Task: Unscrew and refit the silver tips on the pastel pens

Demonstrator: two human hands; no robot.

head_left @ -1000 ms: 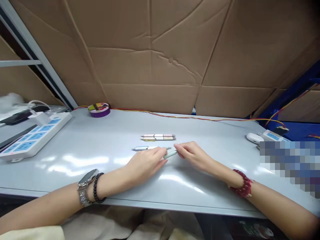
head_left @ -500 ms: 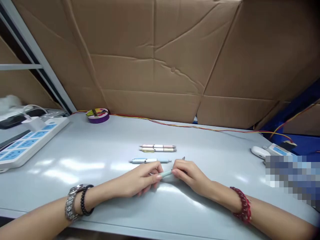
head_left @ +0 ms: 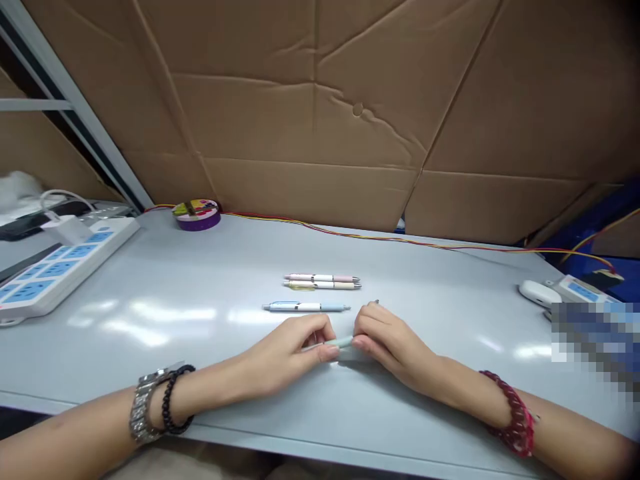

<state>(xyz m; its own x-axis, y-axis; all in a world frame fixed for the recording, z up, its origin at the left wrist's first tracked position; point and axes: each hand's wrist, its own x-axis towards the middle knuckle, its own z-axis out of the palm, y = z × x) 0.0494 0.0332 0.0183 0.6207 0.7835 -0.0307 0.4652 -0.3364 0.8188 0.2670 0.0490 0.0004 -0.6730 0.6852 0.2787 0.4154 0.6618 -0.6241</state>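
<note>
- Fingers of the left hand (head_left: 295, 347) curl in and pinch one end of a pale green pen (head_left: 341, 343), thumb on top.
- The right hand (head_left: 387, 340) does the same from the other side. Its fingers are bent in tight around the other end of the pen.
- The pale green pen sits between the two hands, low over the table (head_left: 225, 267), near the front edge. Only a short bit of it shows. I cannot tell if it touches the table.
- A blue pen (head_left: 306, 307) lies flat just behind the hands. No hand touches it.
- A pink pen (head_left: 323, 277) and a yellow pen (head_left: 323, 285) lie side by side a little farther back, touching each other.
- The left wrist has a metal watch (head_left: 145, 403) and a band of black beads (head_left: 175, 400). The right wrist has a band of red beads (head_left: 515, 417).
- The table is gray and shiny, with bright spots of light on it.
- A white and blue power strip (head_left: 55, 270) lies at the far left, and a purple tape roll (head_left: 197, 215) sits at the back.
- Red and yellow wires (head_left: 375, 237) run along the back edge. A small white box (head_left: 537, 291) sits at the far right.
- Brown cardboard (head_left: 320, 100) makes a wall behind the table.
</note>
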